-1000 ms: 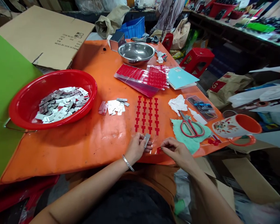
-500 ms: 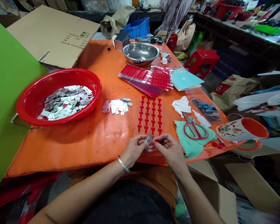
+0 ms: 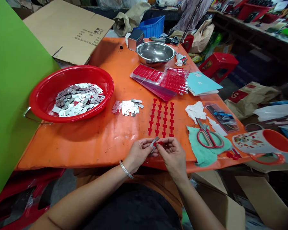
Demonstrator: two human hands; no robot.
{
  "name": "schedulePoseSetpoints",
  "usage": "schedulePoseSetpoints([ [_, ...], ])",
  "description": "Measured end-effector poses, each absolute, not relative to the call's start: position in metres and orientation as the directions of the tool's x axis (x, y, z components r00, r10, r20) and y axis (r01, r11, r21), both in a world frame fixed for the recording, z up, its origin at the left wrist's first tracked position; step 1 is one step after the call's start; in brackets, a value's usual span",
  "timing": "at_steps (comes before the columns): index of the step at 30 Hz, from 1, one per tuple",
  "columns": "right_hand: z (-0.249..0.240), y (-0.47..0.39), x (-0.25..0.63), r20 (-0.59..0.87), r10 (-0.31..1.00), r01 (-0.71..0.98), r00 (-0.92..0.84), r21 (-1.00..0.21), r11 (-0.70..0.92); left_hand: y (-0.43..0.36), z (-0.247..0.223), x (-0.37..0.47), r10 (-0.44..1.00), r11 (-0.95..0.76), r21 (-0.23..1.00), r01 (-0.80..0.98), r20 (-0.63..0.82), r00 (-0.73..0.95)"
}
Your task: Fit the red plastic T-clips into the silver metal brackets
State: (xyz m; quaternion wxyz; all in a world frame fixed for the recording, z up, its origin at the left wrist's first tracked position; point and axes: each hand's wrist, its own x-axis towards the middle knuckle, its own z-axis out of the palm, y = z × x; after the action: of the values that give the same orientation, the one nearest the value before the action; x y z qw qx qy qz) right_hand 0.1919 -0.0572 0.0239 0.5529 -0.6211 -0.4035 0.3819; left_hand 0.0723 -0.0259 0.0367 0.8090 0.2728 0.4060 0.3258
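Note:
Close to the table's front edge, my left hand pinches a small grey metal plate. My right hand holds a small red piece against the plate; fingers partly cover its shape. Just beyond my hands, red T-shaped pieces lie in columns on the orange table. Left of them is a loose pile of small metal plates. Many more plates fill the bottom of a red basin.
To the right, red-handled scissors lie on a green cloth, near a mug at the edge. Behind are sheets of red pieces, a blue notebook and a steel bowl. A green panel stands at left.
The view has swung left, so the table things sit further right in it. My right hand has brought the red piece onto the metal plate's face.

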Motion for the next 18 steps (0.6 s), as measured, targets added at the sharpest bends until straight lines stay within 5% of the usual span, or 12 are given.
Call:
schedulePoseSetpoints([
  [18, 0.0281, -0.0561, 0.191, -0.102, 0.927, 0.063, 0.361, -0.989, -0.133, -0.0251, 0.0369, 0.0712, 0.755, 0.621, 0.73, -0.285, -0.46, 0.468],
])
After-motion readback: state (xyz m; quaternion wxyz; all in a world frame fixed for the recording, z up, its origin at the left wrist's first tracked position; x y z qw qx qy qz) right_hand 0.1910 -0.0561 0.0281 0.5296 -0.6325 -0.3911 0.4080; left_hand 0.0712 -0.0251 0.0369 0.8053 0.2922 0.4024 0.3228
